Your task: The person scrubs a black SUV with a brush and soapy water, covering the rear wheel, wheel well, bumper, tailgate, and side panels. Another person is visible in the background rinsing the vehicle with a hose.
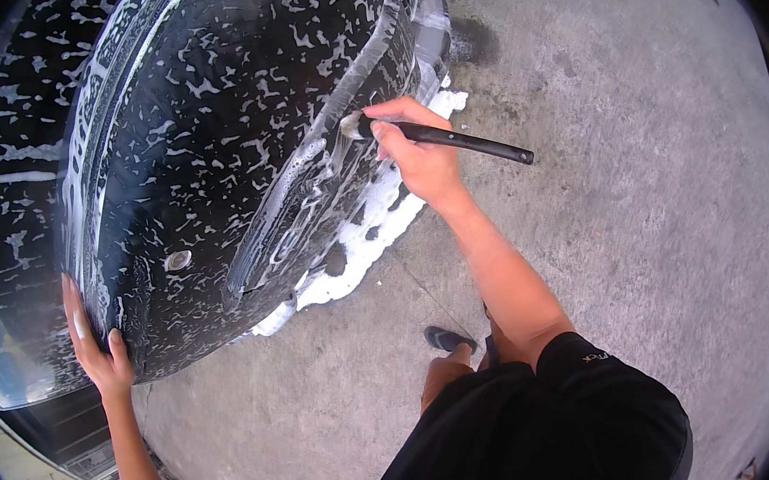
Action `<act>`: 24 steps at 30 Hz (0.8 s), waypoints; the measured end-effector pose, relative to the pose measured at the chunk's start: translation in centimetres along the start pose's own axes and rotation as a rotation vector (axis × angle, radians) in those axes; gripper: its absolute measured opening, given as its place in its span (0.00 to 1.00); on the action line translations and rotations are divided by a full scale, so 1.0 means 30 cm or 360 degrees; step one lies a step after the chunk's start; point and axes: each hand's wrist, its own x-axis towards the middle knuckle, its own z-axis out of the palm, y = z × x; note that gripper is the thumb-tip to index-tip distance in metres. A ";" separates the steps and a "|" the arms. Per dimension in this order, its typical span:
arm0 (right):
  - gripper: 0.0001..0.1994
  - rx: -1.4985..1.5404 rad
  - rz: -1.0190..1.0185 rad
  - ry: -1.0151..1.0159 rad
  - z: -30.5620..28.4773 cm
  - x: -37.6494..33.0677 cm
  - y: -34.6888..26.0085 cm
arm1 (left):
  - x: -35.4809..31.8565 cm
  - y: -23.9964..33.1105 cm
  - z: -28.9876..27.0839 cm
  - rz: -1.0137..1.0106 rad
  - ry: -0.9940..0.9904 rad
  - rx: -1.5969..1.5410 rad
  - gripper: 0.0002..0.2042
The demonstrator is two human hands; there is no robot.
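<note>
Grey concrete floor [626, 215] borders a glossy black, foam-streaked car [235, 106]; remotely, I see my right grip [424, 156] closed around a black-handled, pale-bristled brush [482, 144] against the car, my left grip [105, 358] resting open on its edge.

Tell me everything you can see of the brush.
The brush has a slim black handle, plastic-looking, with a small round mark near its end, and pale bristles. The right hand grips it near the bristles, the handle slanting down toward picture right. Its bristles appear to touch the foamy black car.
</note>
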 end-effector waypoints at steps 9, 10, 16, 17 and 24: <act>0.07 -0.1170 0.0200 -0.0130 -0.085 0.065 -0.037 | 0.003 0.004 0.006 -0.0030 -0.0008 -0.0041 0.36; 0.09 -0.1568 0.0432 -0.0330 -0.111 0.087 -0.024 | 0.006 0.002 0.003 -0.0023 -0.0004 -0.0065 0.36; 0.10 0.0366 0.0666 -0.0038 -0.091 0.020 0.108 | 0.016 0.010 -0.004 -0.0017 -0.0005 -0.0025 0.35; 0.12 0.0348 0.0835 -0.0195 -0.083 0.004 0.142 | 0.024 0.018 -0.008 -0.0025 -0.0005 -0.0021 0.35; 0.12 0.0577 0.0667 0.0200 -0.057 -0.017 0.208 | 0.000 0.034 -0.017 -0.0060 0.0062 -0.0033 0.34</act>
